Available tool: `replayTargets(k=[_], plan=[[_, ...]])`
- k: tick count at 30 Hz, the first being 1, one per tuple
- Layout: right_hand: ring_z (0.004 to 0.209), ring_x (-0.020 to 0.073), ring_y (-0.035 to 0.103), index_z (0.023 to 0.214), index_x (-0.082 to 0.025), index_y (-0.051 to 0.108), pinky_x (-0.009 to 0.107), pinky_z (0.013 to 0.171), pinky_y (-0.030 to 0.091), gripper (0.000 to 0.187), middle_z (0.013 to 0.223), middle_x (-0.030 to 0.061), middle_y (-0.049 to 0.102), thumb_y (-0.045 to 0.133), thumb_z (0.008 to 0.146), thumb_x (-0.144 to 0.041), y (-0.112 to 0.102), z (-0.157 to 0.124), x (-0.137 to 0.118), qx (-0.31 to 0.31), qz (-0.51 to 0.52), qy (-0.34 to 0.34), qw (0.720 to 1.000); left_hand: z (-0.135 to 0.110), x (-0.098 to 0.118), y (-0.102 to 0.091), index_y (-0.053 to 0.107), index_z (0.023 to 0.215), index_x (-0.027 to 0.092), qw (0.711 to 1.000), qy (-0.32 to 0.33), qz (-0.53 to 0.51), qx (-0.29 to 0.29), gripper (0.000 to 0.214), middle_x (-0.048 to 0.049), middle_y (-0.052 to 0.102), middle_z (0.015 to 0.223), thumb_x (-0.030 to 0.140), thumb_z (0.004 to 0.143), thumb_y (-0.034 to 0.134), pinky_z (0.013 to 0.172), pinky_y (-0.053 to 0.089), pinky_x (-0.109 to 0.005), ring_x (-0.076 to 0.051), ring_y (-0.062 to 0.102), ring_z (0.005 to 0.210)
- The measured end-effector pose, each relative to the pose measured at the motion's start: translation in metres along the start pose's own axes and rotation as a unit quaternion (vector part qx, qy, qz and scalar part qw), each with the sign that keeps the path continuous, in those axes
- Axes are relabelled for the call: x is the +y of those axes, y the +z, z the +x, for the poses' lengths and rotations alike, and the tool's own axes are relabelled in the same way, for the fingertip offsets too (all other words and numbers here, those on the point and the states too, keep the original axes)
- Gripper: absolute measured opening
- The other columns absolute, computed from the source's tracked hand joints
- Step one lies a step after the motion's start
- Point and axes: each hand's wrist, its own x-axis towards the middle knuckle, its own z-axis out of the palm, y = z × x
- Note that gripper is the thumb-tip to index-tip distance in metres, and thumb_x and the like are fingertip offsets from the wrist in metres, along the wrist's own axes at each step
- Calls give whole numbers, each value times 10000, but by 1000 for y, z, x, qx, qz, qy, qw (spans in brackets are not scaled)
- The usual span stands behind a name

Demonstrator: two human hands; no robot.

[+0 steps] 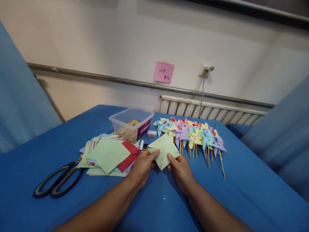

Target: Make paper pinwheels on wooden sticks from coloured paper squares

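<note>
A pale green paper square (164, 146), with slits running in from its corners and a small dark mark at its centre, is held up in front of me. My left hand (144, 163) pinches its lower left edge between thumb and fingers. On the lower right edge, my right hand (180, 169) grips it the same way. Left of my hands lies a pile of coloured paper squares (108, 154), green and red ones on top. Large dark-handled scissors (59, 178) are partly tucked under that pile.
A clear plastic box (120, 122) of wooden sticks stands behind the pile, beside a small white box (152, 133). Finished paper pinwheels (193, 137) on sticks lie in rows at the right. Blue cloth (241, 193) covers the table, which backs onto a wall with a radiator (212, 111).
</note>
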Motion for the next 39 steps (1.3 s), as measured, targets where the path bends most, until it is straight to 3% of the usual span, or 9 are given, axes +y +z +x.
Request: replayTargets(k=[11,18,21,23,26,30,32,34,39], plan=[[438,75,408,711,-141,664,220,463,278,307,508,-21,572,735,692,-439,1,-2,-1,-4,-5,3,1000,-1,-3,-1,686,1016,120,998,24,39,-33,398,-107,730,882,324,678,741,687,484,-306,-208,654,730],[414,72,401,572,-161,543,221,463,289,391,450,-37,514,666,748,-488,1,-4,-2,-14,-52,-18,998,-3,0,0,707,923,125,999,23,23,-41,301,-89,733,827,311,688,731,664,489,-297,-181,645,653],[453,88,449,670,-171,570,223,478,338,333,521,-33,535,624,780,-481,2,-5,-4,-8,-70,-55,996,-2,4,1,693,904,117,1000,12,-18,-4,293,-104,731,854,274,661,746,655,505,-307,-199,660,670],[550,105,517,878,-197,601,230,528,400,242,708,-10,603,652,764,-405,3,-6,-7,33,-76,-106,991,0,6,1,679,930,115,998,-5,-52,25,311,-112,729,879,227,648,750,673,522,-319,-213,673,707],[866,160,585,1198,-276,512,302,729,473,480,1159,58,559,652,740,-250,4,-9,-12,87,-142,-205,965,2,9,0,658,981,114,994,-28,-93,55,346,-119,726,913,163,648,738,714,543,-340,-227,684,762],[1281,261,365,1206,-284,555,450,1016,340,488,1403,72,352,598,741,-142,3,-14,-19,37,-319,-328,888,0,9,1,654,994,106,993,-41,-104,37,326,-126,722,942,164,680,718,736,550,-339,-234,686,811],[1327,282,301,1104,-280,624,481,1057,286,402,1427,56,323,609,731,-130,3,-16,-22,8,-370,-365,854,-2,8,1,652,1026,118,994,-33,-103,15,351,-121,719,971,173,685,719,752,546,-326,-232,681,850],[1314,287,322,1000,-278,666,486,1054,291,312,1413,45,351,625,726,-135,3,-16,-23,-2,-395,-385,834,-5,7,2,652,1061,131,995,-21,-92,-6,390,-116,718,990,188,682,726,760,539,-316,-232,677,873],[1240,274,409,834,-272,711,451,1012,342,119,1314,48,467,652,758,-202,4,-15,-26,-4,-406,-385,829,-8,7,5,664,1081,141,997,0,-67,-35,430,-116,723,984,235,669,742,768,522,-328,-238,677,853]])
